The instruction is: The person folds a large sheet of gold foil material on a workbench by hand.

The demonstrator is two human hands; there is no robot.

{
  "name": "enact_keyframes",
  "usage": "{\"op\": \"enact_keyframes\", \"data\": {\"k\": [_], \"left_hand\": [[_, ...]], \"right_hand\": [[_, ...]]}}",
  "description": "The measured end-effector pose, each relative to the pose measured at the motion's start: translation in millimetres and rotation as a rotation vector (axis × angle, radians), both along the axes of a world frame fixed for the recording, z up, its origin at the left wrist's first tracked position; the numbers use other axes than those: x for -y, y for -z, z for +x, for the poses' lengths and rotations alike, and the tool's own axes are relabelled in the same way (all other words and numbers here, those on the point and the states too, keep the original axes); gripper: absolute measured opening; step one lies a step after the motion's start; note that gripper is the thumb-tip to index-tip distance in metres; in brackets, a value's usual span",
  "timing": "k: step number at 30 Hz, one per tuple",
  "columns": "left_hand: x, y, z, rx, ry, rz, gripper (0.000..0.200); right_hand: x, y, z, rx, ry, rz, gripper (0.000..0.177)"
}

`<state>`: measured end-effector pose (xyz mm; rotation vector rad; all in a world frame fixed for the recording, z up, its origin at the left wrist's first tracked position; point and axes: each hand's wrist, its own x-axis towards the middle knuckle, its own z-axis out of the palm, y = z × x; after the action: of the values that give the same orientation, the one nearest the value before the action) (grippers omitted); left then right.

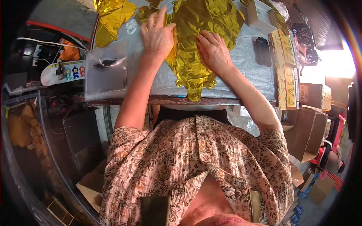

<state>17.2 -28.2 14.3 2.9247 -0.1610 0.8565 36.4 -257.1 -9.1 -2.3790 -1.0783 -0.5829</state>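
1. Presses the left hand point(158, 35) flat and open, fingers spread, on the left edge of the gold foil balloon point(205, 20).
2. Rests the right hand point(213, 51) on the balloon's middle, fingers curled down into the foil; cannot tell whether pinching it or only pressing.
3. Keeps both hands just beside each other, not touching.
4. Has the balloon lying deflated and flat on the grey-covered table point(241, 77), its narrow tail reaching over the near edge.
5. Shows a clear plastic bag point(106, 71) to the left of it, and a second gold foil piece point(111, 19) beyond that.
6. Shows a black object point(262, 51) to the right, then yellow lettered signs point(288, 56) along the table's right edge.
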Motion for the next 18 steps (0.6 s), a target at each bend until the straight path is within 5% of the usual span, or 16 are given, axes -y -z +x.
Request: {"op": "enact_keyframes", "data": {"k": [18], "left_hand": [[-4,20,-1,-0.056,0.151,-0.297,0.03]], "right_hand": [[1,-6,0,-0.074,-0.012,0.091,0.026]]}}
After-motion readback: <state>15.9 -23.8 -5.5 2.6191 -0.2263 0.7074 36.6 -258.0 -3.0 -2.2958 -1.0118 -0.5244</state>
